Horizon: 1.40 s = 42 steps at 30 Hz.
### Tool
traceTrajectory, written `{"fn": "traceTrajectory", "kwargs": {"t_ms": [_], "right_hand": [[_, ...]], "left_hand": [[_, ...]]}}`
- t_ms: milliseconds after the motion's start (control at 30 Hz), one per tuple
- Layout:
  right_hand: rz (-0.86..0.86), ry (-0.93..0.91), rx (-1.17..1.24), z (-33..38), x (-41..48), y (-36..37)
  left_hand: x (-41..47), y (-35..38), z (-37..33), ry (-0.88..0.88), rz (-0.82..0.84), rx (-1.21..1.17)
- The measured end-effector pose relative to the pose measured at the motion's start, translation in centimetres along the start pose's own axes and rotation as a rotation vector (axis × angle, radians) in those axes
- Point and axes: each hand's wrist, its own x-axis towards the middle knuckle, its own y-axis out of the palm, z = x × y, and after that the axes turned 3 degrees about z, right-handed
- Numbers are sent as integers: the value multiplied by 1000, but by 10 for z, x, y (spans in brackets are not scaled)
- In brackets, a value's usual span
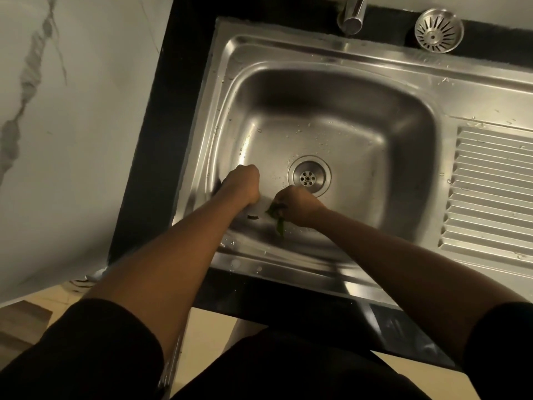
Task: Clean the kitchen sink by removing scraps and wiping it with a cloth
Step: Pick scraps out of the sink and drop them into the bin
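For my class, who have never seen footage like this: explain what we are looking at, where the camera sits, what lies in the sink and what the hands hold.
This is one picture from a camera worn on a person's head, looking down at bare arms. Below is a steel sink with its drain uncovered; a strainer sits on the counter behind, beside the tap. The right hand is closed on green scraps. The left hand is a fist near a dark scrap; what it holds is hidden. No cloth shows.

One camera on the person's head looks almost straight down, close above the sink (331, 90) and worktop (161, 140).
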Motion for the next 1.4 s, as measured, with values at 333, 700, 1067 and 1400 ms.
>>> {"fn": "traceTrajectory", "kwargs": {"t_ms": [333, 700, 1067, 1400], "right_hand": [[-65, 127, -72, 5, 3, 25], [-220, 307, 60, -27, -5, -3], [-442, 350, 675, -60, -53, -48], [-362, 151, 831, -28, -86, -64]], "left_hand": [[-1, 23, -1, 38, 123, 202], [2, 40, -5, 183, 115, 336], [-15, 13, -4, 148, 110, 209], [-86, -9, -9, 104, -121, -513]]}}
